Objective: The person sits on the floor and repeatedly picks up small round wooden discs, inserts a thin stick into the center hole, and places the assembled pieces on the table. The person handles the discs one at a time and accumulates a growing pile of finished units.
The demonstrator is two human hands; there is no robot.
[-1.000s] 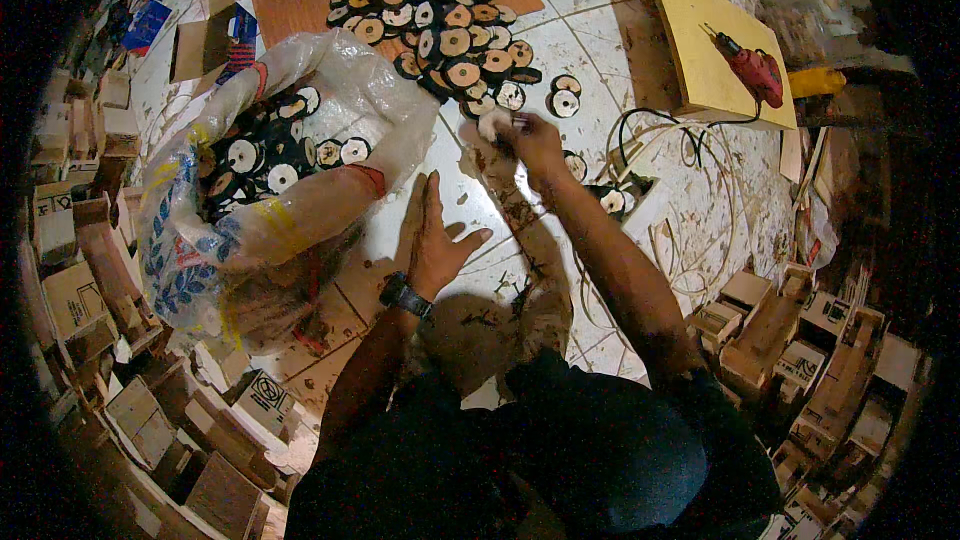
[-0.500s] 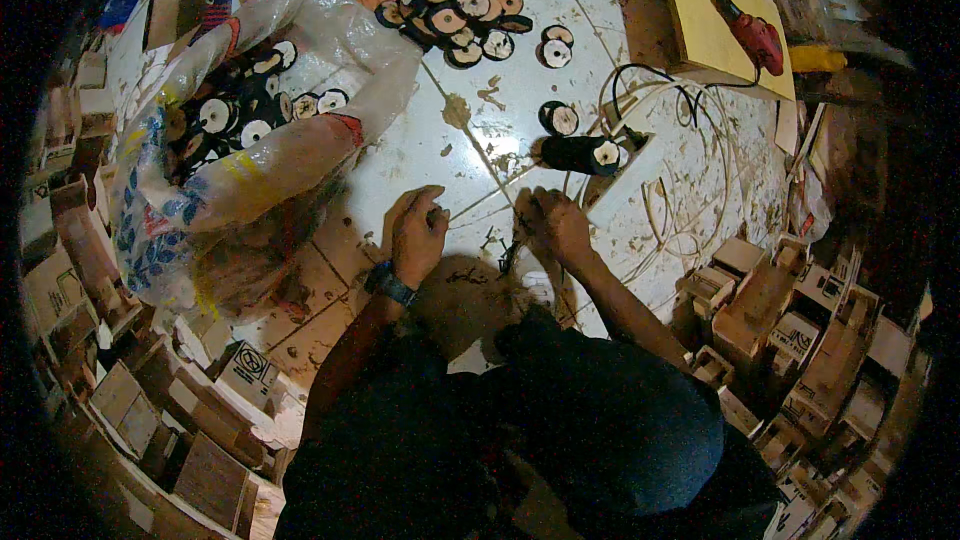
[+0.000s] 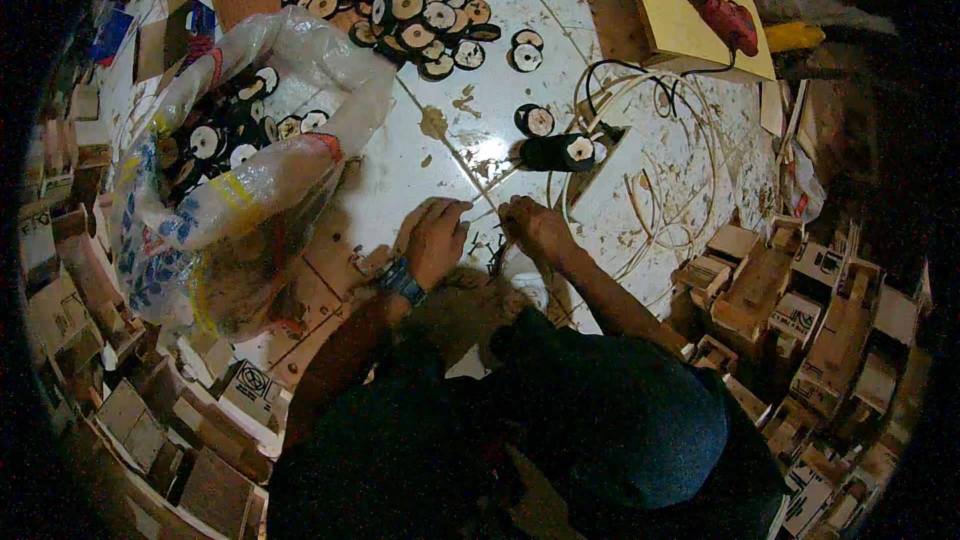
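My left hand point(image 3: 436, 238), a watch on its wrist, hovers low over the tiled floor with fingers stretched toward the right and the thumb apart; I see nothing in it. Close beside it, my right hand point(image 3: 537, 230) has its fingers closed in a pinch. Whatever it holds is too small and dark to name. Beneath the hands lie small dark scraps point(image 3: 495, 258) and a whitish round thing point(image 3: 528, 288). Just beyond the right hand, a black cylinder point(image 3: 550, 153) with a pale round end lies on its side. Two black-rimmed discs point(image 3: 535, 120) sit behind it.
At the left, a clear plastic bag point(image 3: 290, 165) holds several discs. A disc pile point(image 3: 410, 5) covers part of a brown board. A red drill point(image 3: 730, 25) rests on a yellow block point(image 3: 655, 5); its cable point(image 3: 650, 195) loops across the floor. Wooden pieces point(image 3: 755, 285) crowd both sides.
My left hand has moved right, toward the right hand, and its fingers have straightened. The right hand has shifted slightly left. The whole view has shifted a little.
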